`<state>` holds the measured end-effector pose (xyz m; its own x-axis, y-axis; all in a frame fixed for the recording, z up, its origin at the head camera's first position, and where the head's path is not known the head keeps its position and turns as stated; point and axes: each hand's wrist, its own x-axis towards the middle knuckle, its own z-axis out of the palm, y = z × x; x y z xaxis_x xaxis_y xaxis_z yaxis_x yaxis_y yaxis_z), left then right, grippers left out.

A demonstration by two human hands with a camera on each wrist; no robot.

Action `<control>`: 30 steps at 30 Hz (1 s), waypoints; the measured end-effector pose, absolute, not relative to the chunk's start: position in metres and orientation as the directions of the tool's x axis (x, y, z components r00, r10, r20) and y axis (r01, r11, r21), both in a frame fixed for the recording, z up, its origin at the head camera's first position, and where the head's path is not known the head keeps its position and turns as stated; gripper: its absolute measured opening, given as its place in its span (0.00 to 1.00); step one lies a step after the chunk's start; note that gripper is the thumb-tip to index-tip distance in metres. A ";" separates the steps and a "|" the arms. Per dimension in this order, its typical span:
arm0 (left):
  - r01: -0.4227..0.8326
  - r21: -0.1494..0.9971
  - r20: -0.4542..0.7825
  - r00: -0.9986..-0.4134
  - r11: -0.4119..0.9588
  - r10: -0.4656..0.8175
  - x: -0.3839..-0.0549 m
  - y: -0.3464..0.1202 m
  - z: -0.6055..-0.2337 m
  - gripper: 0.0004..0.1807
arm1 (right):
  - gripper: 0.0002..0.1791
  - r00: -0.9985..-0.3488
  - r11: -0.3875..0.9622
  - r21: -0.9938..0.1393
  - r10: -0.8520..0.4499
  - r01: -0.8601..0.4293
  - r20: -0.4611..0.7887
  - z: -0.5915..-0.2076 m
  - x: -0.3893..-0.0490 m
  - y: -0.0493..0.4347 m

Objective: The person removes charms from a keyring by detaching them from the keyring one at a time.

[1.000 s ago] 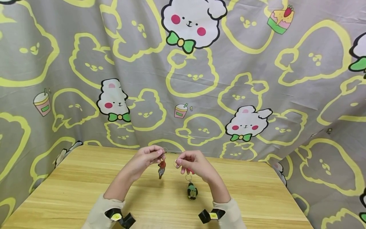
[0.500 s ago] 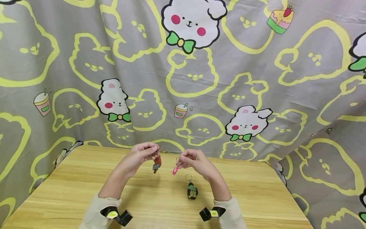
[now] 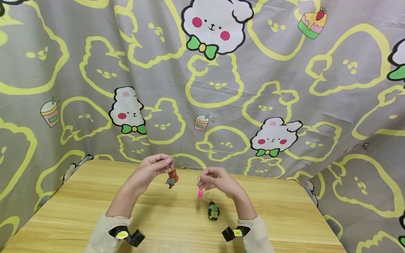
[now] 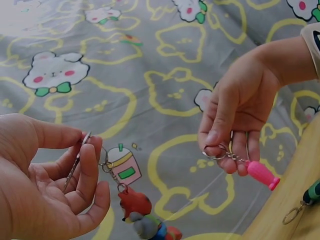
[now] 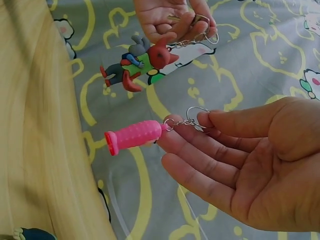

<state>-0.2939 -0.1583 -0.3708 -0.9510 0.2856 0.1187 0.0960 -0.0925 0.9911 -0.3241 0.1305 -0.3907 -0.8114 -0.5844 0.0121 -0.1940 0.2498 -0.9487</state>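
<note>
My left hand (image 3: 152, 168) pinches the metal ring of a keychain with a red fox figure (image 3: 172, 178), which dangles over the table's far part. In the left wrist view a thin metal piece (image 4: 76, 162), like a key, shows edge-on between the fingers. My right hand (image 3: 218, 180) pinches, between thumb and forefinger, the split ring (image 5: 196, 116) of a keychain with a pink bumpy charm (image 5: 135, 134). That charm hangs by a short chain, apart from the fox. Below the right hand, a keychain with a green and black figure (image 3: 213, 211) lies on the table.
The wooden table (image 3: 79, 203) reaches back to a grey curtain (image 3: 221, 116) with cartoon prints, which also hangs along both sides. The lying keychain's ring (image 3: 209, 196) points toward the curtain. Each sleeve carries a black wrist camera (image 3: 136, 238).
My left hand has drawn left and slightly up with the fox keychain, widening the gap between the hands. The pink charm, first mostly hidden behind the right fingers, now hangs below them.
</note>
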 end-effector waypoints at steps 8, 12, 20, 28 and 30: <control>0.111 0.989 0.133 -0.954 -0.097 0.268 -0.291 -0.163 -0.367 0.07 | 0.13 -0.805 0.256 -0.940 -0.592 -0.224 0.031 -0.395 -0.323 0.126; 0.118 0.988 0.141 -0.953 -0.100 0.267 -0.290 -0.165 -0.366 0.06 | 0.12 -0.796 0.268 -0.940 -0.605 -0.212 0.007 -0.401 -0.321 0.123; 0.111 0.988 0.137 -0.954 -0.109 0.266 -0.290 -0.166 -0.365 0.06 | 0.11 -0.782 0.278 -0.946 -0.622 -0.168 -0.044 -0.410 -0.317 0.120; 0.116 0.987 0.143 -0.953 -0.114 0.269 -0.290 -0.165 -0.365 0.07 | 0.12 -0.758 0.261 -0.958 -0.646 -0.116 -0.085 -0.413 -0.314 0.118; 0.113 0.987 0.140 -0.952 -0.113 0.274 -0.290 -0.165 -0.365 0.07 | 0.12 -0.754 0.263 -0.959 -0.649 -0.105 -0.096 -0.414 -0.314 0.118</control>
<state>-0.2899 -0.1648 -0.3654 -0.9516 0.2735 0.1403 0.1131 -0.1129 0.9872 -0.3138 0.1180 -0.4140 -0.7544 -0.6494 -0.0955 -0.1050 0.2630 -0.9591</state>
